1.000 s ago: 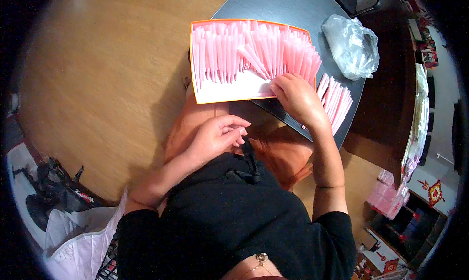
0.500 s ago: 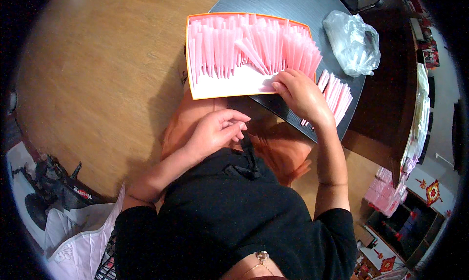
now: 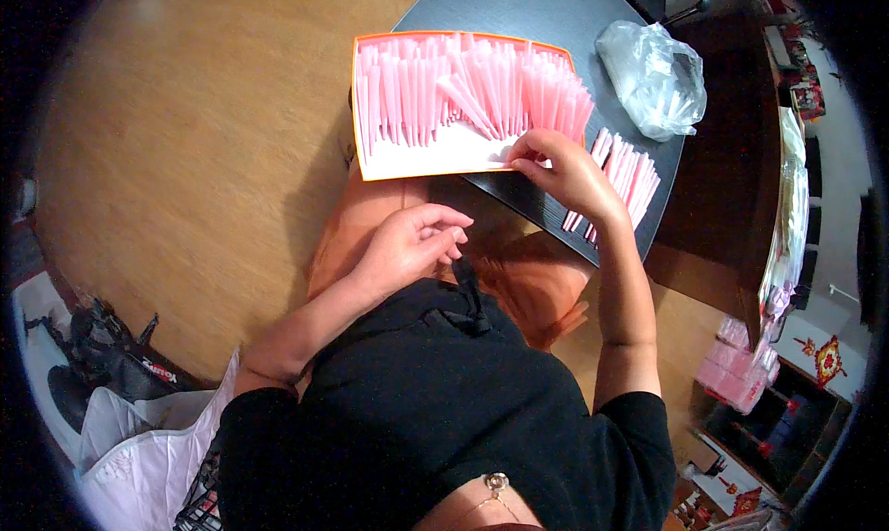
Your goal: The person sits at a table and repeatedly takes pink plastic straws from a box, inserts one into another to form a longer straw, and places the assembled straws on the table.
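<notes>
An orange-edged shallow box (image 3: 394, 163) with a white inside holds many slim, pale pink tapered tubes (image 3: 407, 96) in rows. One tube leans across the others mid-row. My right hand (image 3: 569, 172) is at the box's near right edge, thumb and forefinger pinched together; whatever is between them is hidden. To its right, a bundle of pink tubes (image 3: 632, 181) lies on the dark table. My left hand (image 3: 407, 246) hovers above my lap, below the box, its fingers loosely bent and thumb slightly apart, with nothing visible in it.
The dark table (image 3: 500, 5) has a curved right edge. A clear plastic bag (image 3: 653, 79) with pale contents sits on its right side. A dark wooden cabinet (image 3: 718, 170) stands farther right. White cloth (image 3: 153, 457) and a black bag (image 3: 120, 350) are at lower left.
My right hand has shifted slightly left along the box's near edge, and its thumb and forefinger have drawn together. My left hand stays nearly still. The view has shifted a little.
</notes>
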A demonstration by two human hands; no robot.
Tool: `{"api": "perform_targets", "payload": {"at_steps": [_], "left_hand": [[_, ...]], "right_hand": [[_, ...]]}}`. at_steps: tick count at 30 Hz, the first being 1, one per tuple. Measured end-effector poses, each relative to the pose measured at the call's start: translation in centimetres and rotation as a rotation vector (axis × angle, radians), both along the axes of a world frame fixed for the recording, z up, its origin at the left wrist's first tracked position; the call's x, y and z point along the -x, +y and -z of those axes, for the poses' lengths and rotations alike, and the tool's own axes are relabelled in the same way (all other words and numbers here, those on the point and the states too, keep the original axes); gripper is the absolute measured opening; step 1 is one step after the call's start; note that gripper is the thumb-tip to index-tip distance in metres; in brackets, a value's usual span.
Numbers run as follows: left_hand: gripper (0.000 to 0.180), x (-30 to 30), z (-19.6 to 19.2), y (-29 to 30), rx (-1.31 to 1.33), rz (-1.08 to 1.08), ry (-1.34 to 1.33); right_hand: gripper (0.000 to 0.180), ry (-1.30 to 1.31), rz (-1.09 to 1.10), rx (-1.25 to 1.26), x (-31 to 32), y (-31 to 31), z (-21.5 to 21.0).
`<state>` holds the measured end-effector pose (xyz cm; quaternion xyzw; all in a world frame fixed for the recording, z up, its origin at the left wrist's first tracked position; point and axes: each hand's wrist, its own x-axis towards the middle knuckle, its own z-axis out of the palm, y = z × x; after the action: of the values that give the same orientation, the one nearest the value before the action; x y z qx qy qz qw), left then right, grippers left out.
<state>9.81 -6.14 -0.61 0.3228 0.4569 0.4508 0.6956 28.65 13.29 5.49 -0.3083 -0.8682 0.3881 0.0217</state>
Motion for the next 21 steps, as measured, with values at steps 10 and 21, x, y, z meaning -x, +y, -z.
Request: {"api": "perform_targets", "payload": {"at_steps": [10,21], "left_hand": [[0.027,-0.7,-1.6,-0.2,-0.063,-0.116,-0.022],[0.026,-2.5,-1.8,0.1,-0.088,-0.375,-0.336]], "right_hand": [[0.01,0.35,0.339,0.236,-0.4,-2.5,-0.1],[0.016,0.72,0.453,0.882,1.2,-10.6,1.9]]}}
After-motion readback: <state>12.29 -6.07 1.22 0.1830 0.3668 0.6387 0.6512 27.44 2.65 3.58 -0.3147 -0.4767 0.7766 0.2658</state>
